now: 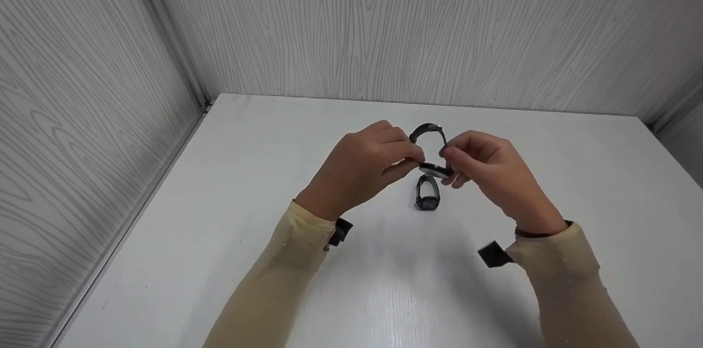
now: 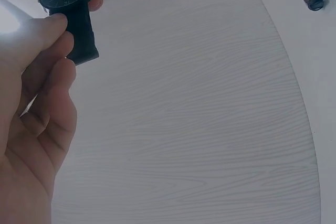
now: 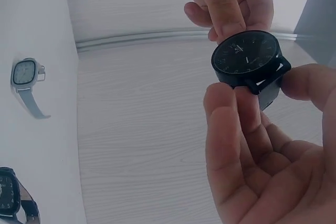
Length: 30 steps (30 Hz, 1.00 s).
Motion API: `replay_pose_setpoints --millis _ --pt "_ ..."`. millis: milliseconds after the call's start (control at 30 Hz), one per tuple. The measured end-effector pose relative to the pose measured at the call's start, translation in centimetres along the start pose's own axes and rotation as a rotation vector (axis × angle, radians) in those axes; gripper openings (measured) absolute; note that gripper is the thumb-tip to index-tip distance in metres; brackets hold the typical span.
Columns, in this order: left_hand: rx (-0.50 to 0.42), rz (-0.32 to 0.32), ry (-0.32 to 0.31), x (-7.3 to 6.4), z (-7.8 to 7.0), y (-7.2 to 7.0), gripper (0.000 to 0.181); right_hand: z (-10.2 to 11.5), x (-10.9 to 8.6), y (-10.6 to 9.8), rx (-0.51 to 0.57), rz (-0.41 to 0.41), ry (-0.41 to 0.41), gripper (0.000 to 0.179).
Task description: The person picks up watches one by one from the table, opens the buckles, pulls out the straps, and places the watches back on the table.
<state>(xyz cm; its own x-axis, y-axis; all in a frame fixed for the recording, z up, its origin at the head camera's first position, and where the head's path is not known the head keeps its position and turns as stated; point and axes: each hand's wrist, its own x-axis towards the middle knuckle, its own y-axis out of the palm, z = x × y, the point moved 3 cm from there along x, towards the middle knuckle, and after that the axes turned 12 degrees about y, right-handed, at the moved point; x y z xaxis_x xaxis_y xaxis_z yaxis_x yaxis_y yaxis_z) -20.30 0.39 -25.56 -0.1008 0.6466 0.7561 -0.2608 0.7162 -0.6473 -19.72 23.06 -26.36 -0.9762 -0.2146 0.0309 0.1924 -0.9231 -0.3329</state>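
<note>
A round black wristwatch point(image 1: 435, 170) with a dark dial is held between both hands above the white table. My left hand point(image 1: 376, 158) pinches it at one side with thumb and fingertips; in the left wrist view the thumb lies where the black strap point(image 2: 81, 35) meets the case. On the other side, the right hand point(image 1: 483, 164) grips the watch between thumb and fingers. Its dial point(image 3: 247, 53) faces the right wrist camera. Just below the held watch in the head view, a black square-faced watch point(image 1: 428, 194) stands on the table.
A second, pale watch point(image 3: 25, 73) with a squarish case and grey-blue strap lies on the table in the right wrist view. Grey wood-grain panels point(image 1: 362, 29) rise behind and beside the white table point(image 1: 263, 134).
</note>
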Motion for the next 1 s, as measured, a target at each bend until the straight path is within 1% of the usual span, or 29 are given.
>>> replay_pose_setpoints --millis 100,167,233,333,400,433,467,533,633,700,767,900,1000 --pt "-0.035 0.006 -0.014 -0.3 0.1 0.0 0.007 0.0 0.0 0.1 -0.006 -0.002 -0.001 0.02" --pt "-0.094 -0.001 -0.054 -0.6 0.3 -0.1 0.007 0.0 0.0 0.1 -0.006 -0.016 -0.014 0.017" --pt "-0.174 -0.016 -0.136 -0.8 0.7 -0.1 0.012 0.1 -0.1 0.2 -0.005 -0.029 -0.041 0.015" --pt "-0.301 -0.068 -0.315 -1.3 1.5 -0.1 0.025 0.4 -0.2 0.5 -0.005 -0.032 -0.091 0.012" --pt "-0.364 -0.098 -0.431 -1.5 1.9 -0.2 0.033 0.6 -0.2 0.8 -0.001 -0.025 -0.119 0.011" --pt "-0.388 -0.104 -0.477 -1.6 2.0 -0.3 0.037 0.7 -0.2 1.0 -0.003 -0.022 -0.13 0.011" --pt "-0.407 -0.104 -0.515 -1.7 2.1 -0.3 0.039 0.8 -0.3 1.1 0.0 -0.019 -0.136 0.011" --pt "-0.431 -0.066 -0.568 -1.9 2.3 -0.2 0.042 0.8 -0.3 1.2 0.002 -0.018 -0.147 0.01" --pt "-0.458 0.035 -0.601 -1.9 2.2 0.1 0.036 0.8 -0.4 1.2 0.009 -0.035 -0.169 0.008" --pt "-0.49 0.1 -0.599 -1.9 2.1 0.4 0.033 0.7 -0.5 1.2 0.019 -0.047 -0.189 0.008" --pt "-0.537 0.139 -0.59 -1.8 2.0 0.6 0.03 0.6 -0.5 1.2 0.031 -0.052 -0.208 0.008" --pt "-0.631 0.152 -0.559 -1.7 2.1 0.9 0.027 0.4 -0.4 1.1 0.059 -0.043 -0.236 0.009" --pt "-0.663 0.14 -0.553 -1.7 2.1 1.0 0.022 0.3 -0.4 1.1 0.062 -0.036 -0.249 0.008"
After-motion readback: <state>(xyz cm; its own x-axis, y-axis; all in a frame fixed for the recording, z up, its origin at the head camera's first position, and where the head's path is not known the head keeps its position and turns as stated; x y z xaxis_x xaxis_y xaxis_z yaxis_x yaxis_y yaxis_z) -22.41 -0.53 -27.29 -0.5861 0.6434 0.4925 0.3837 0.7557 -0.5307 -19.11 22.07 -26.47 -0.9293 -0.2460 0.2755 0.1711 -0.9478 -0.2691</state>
